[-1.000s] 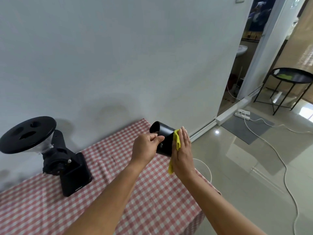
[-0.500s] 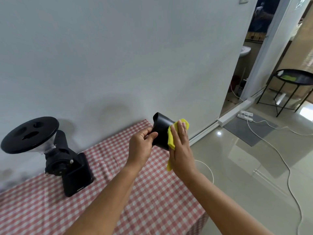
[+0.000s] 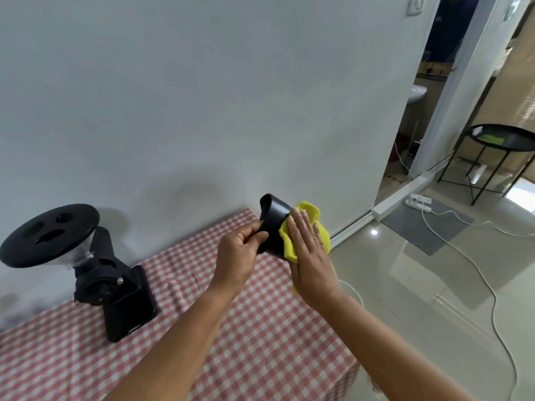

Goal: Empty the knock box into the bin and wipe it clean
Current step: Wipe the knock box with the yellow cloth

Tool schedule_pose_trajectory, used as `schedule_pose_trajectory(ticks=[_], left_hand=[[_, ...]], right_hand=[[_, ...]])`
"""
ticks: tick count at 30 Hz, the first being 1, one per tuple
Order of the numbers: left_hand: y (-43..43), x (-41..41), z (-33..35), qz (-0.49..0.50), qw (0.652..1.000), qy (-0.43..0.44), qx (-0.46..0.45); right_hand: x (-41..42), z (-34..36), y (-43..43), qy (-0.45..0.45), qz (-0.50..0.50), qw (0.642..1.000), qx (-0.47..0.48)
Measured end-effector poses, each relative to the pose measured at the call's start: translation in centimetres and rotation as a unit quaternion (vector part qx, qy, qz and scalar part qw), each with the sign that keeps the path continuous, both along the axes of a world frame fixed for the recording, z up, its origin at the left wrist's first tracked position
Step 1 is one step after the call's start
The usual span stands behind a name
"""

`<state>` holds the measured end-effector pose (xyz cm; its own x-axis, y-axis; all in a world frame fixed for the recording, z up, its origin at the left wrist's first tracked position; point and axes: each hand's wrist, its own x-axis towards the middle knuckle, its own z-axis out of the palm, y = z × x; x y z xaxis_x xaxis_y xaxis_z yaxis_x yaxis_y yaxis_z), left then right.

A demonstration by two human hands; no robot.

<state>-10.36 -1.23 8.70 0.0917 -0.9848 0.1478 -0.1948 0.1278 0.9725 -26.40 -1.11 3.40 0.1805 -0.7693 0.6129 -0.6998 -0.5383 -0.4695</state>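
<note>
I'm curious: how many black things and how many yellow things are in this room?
Black: 3, namely knock box, coffee grinder, round side table
Yellow: 1, namely cloth
Total: 4

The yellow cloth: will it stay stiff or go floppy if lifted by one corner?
Probably floppy: the cloth bunches in folds under the flat right hand, and a tail hangs below the palm. Likely light, since pressing fingers alone hold it against the knock box.
</note>
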Motion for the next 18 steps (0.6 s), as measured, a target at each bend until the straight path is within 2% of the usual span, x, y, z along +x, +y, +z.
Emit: schedule_pose_trajectory(ticks=[2, 5, 7, 10, 12, 14, 15, 18], left_hand=[[0.2, -0.2, 0.0, -0.007, 1.000, 0.005, 0.002], [-0.2, -0.7, -0.2, 0.006, 1.000, 0.021, 0.009], [-0.7, -0.8, -0.6, 0.027, 0.999, 0.026, 0.016], [-0.9, -0.5, -1.3, 0.035, 0.999, 0.011, 0.034], [-0.5, -0.6, -1.9, 0.019, 0.999, -0.010, 0.042], [-0.1, -0.7, -2.4, 0.003, 0.999, -0.019, 0.045], [-0.1, -0.8, -2.5, 0.000, 0.999, -0.016, 0.046], [-0.2, -0.5, -2.4, 0.001, 0.998, -0.006, 0.064]], right_hand=[[-0.2, 0.6, -0.9, -0.066, -0.021, 0.996, 0.053], [0.4, 1.0, -1.6, -0.181, -0.074, 0.968, 0.155], [1.1, 0.8, -0.8, -0.160, -0.069, 0.972, 0.160], [1.6, -1.0, 0.5, -0.074, -0.044, 0.990, 0.116], [1.2, -1.0, -0.1, -0.133, -0.058, 0.973, 0.179], [0.8, -0.4, -1.2, -0.210, -0.098, 0.939, 0.256], [0.7, 0.0, -1.5, -0.220, -0.103, 0.932, 0.270], [1.3, 0.0, -0.5, -0.157, -0.058, 0.961, 0.219]])
